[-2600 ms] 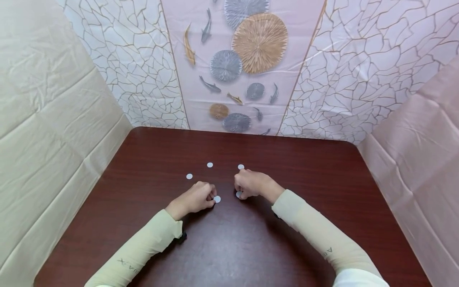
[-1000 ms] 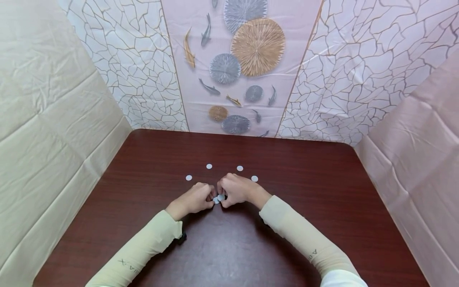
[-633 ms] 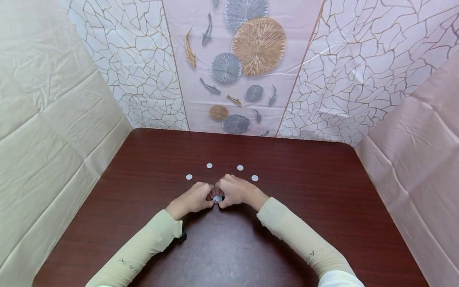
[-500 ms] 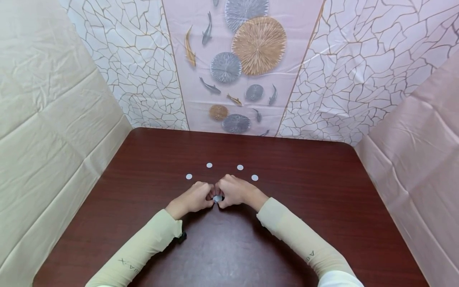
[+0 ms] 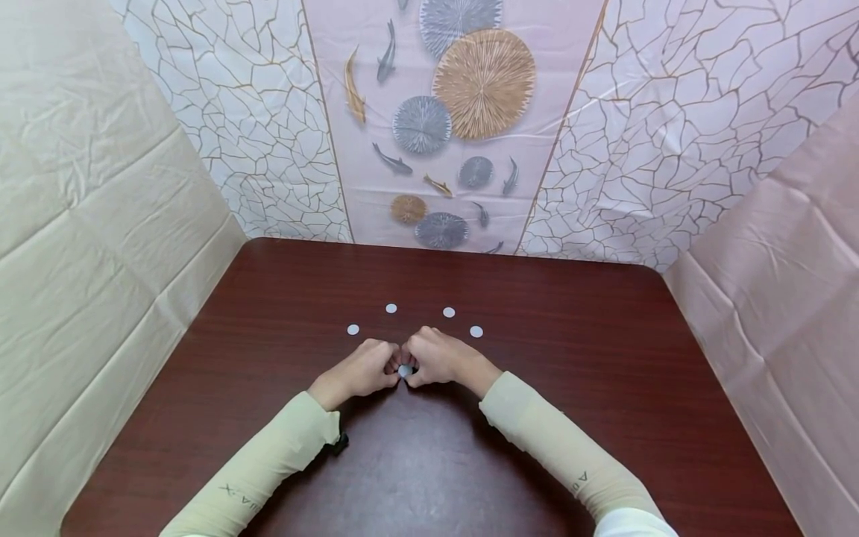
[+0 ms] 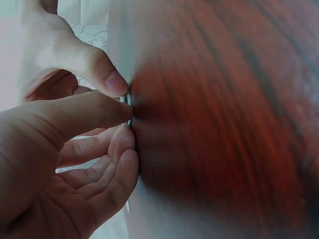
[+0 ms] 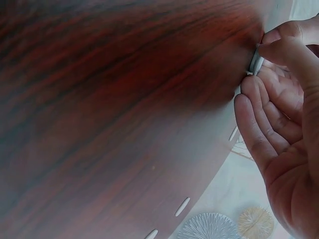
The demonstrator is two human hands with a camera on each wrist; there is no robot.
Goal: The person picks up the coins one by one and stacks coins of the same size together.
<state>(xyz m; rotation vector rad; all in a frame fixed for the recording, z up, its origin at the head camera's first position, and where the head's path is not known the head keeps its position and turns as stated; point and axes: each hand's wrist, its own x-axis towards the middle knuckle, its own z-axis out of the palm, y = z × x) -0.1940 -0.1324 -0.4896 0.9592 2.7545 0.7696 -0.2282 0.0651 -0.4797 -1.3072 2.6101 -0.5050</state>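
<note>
Work looks to be at the pinching and lining-up step, I think, as I watch from far away. One small, flat, round white disc (image 5: pixel 405 370) is held low over the middle of the dark red-brown, wood-striped desk (image 5: pixel 429 462). The bare left hand (image 5: pixel 357 371) pinches its left side, and the bare right hand (image 5: pixel 438 358) pinches its right. Its rim looks thick, so I can't tell if it's one disc or a pile. I'd say the next move calls for soft, steady fingers, so nothing slips.

Nearer the desk's far edge, two flat, round white discs (image 5: pixel 353 330) lie toward the left corner and two matching white discs (image 5: pixel 449 312) toward the right. Behind that edge hangs a pale, shiny cloth with gold lines and fish (image 5: pixel 671 112). A plain cream cloth (image 5: pixel 101 224) runs along the left edge, and a pinkish cloth (image 5: pixel 772 276) along the right.
</note>
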